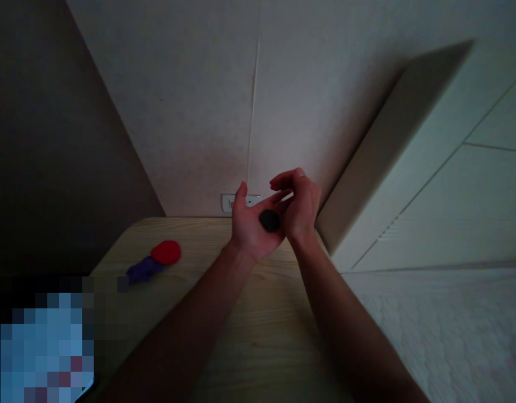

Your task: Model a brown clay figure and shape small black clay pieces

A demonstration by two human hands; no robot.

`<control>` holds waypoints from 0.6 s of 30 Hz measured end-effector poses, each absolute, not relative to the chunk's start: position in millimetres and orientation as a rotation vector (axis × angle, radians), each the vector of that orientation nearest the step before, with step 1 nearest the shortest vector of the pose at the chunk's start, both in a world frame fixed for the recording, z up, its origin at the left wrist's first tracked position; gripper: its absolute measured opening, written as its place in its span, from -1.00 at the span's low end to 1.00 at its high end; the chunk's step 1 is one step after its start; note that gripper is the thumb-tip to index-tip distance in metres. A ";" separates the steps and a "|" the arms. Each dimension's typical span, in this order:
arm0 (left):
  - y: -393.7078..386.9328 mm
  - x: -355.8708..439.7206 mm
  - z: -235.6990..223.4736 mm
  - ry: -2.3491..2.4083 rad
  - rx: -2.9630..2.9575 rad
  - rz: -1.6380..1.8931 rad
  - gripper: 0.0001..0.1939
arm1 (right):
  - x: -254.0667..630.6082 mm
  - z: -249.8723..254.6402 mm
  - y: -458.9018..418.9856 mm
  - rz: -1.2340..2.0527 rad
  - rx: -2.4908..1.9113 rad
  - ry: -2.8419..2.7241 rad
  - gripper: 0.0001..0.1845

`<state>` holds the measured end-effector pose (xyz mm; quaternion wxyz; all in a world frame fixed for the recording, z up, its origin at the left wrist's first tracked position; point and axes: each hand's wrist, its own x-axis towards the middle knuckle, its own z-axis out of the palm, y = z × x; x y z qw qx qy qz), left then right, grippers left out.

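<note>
My left hand [250,229] is palm up above the wooden table, with its thumb raised and fingers stretched out. A small black round, flat piece [270,221] lies on its palm and is held there. Close against the right side of that hand is my right hand [302,204], its fingers loosely bent, with nothing visible in them. The right hand partly covers the left fingers. Left of both hands, a flat red disc [166,252] lies on the table, touching a crumpled-looking purple thing [144,270].
The pale wood table [258,313] meets a light wall [190,112] with a socket plate [227,202] behind my hands. A cream panelled piece of furniture [430,184] stands at the right, above a quilted white surface [459,336]. A blurred bright screen [43,347] is at lower left.
</note>
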<state>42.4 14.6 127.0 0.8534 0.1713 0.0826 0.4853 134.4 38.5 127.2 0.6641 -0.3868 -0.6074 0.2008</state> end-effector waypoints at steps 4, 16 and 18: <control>17.6 32.6 132.5 0.140 0.387 1.086 -0.17 | 150.9 146.7 29.4 0.394 -0.876 -1.603 -0.61; 21.2 17.0 141.1 0.238 0.361 1.226 -0.13 | 155.3 164.8 13.9 0.279 -0.839 -2.037 -0.93; 20.9 19.7 141.2 0.253 0.332 1.281 -0.18 | 154.6 164.6 14.2 0.206 -0.870 -2.009 -0.95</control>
